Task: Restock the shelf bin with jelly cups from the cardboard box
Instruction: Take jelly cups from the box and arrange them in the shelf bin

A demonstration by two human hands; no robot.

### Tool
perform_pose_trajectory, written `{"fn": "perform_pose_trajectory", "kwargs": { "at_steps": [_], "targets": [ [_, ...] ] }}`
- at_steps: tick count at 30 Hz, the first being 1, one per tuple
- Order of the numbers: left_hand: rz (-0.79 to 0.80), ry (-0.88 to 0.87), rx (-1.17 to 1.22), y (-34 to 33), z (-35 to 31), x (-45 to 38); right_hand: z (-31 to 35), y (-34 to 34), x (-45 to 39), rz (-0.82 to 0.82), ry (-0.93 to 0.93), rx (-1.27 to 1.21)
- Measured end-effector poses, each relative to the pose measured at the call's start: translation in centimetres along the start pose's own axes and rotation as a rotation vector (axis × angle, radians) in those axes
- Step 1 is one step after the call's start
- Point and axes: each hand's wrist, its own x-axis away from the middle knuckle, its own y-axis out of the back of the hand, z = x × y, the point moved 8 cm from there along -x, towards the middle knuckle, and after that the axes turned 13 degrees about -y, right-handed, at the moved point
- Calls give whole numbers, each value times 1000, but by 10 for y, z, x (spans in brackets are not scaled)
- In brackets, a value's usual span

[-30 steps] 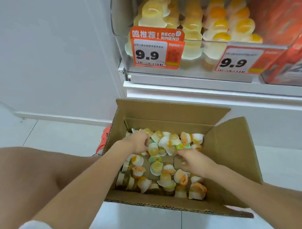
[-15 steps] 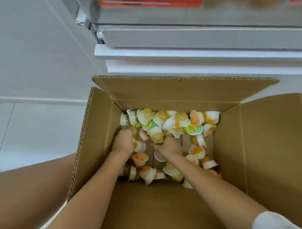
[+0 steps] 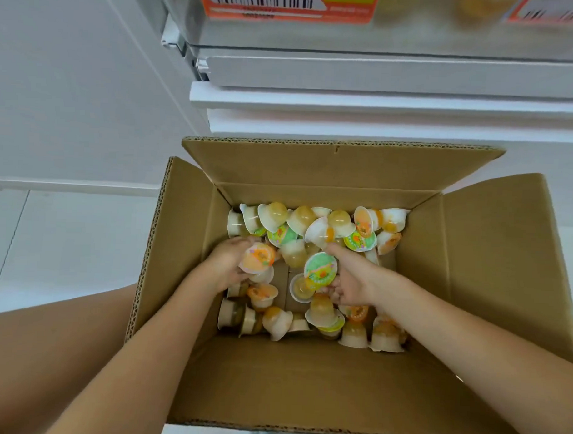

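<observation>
Both hands down inside the cardboard box (image 3: 491,256), gathering. Left hand (image 3: 226,263) closed around an orange-lidded jelly cup (image 3: 258,258), with a second cup seemingly pressed beneath it against the palm; grip curled, not flat. Right hand (image 3: 351,280) pinching a green-lidded jelly cup (image 3: 320,270) between thumb and fingers, lid turned up toward the camera, other fingers loosely spread. Remaining jelly cups (image 3: 314,224) heaped loose along the far wall of the box and scattered on its floor at the near side, tipped every way, bare cardboard showing between.

Best done by handfuls rather than singly: likely room in each palm for another cup or two before lifting. Worth scooping from the dense far heap, where cups touch each other, instead of chasing strays. Better to cradle by the plastic body, not the foil lid; lids look thin and probably peel or dent under a hard pinch. Cups slippery and rounded, so close the fingers under them before rising.

Shelf bin (image 3: 398,42) directly above the far flap, only its lower front and price label (image 3: 286,4) in view. Lift straight up and clear the box flaps to avoid knocking cups loose.
</observation>
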Motion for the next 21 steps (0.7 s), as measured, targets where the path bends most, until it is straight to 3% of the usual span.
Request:
{"fn": "perform_pose_trajectory", "kwargs": {
  "at_steps": [2,4,8,11,13,15,21],
  "targets": [
    [48,164,270,-11,5,12,-6,6,11,53,0,24],
    [85,208,247,-15,7,19,-12,12,14,54,7,27],
    [209,229,-136,-24,17,29,-19,22,16,7,4,39],
    [-35,35,-366,-7,6,9,-19,26,18,-8,2,27],
    [-241,-83,-229,5,-7,-3,-18,28,18,-7,3,5],
    [-330,-116,-122,5,-17,-11,-17,28,19,-1,8,-11],
    [-140,225,544,-62,-20,-24,-20,30,12,15,-17,-36]
  ]
}}
